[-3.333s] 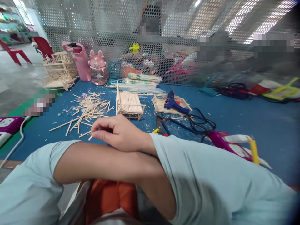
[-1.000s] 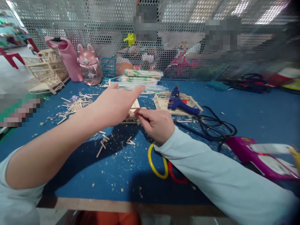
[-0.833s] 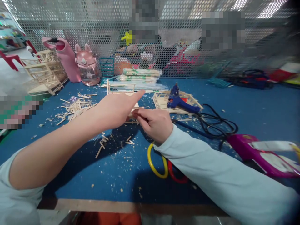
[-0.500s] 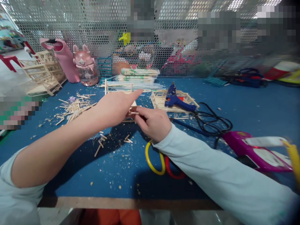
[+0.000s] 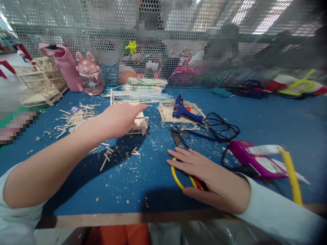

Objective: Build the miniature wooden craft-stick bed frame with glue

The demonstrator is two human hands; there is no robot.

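My left hand [image 5: 121, 119] is over a small model of thin wooden sticks [image 5: 140, 125], one finger stretched to the right and the others curled down at its near side. Part of the model is behind this hand. On the right, my right hand [image 5: 204, 173] reaches over a pair of scissors with yellow and red handles [image 5: 176, 177], its fingers extended and thumb apart. The scissors' blades [image 5: 176, 139] point away from me. Just beyond them lie blue-handled pliers [image 5: 199, 134].
A blue glue gun [image 5: 187, 112] rests on a stick frame [image 5: 166, 114], its black cord [image 5: 233, 127] trailing right. A magenta tool [image 5: 247, 158] lies at right. Loose stick pieces [image 5: 79, 117] are piled left. Bottles [image 5: 90, 75] and a larger stick model [image 5: 42, 80] stand behind.
My right hand has left the stick model and moved right and toward me, onto the scissors' handles, with its fingers now extended. My left hand stays at the model. The view has shifted slightly.
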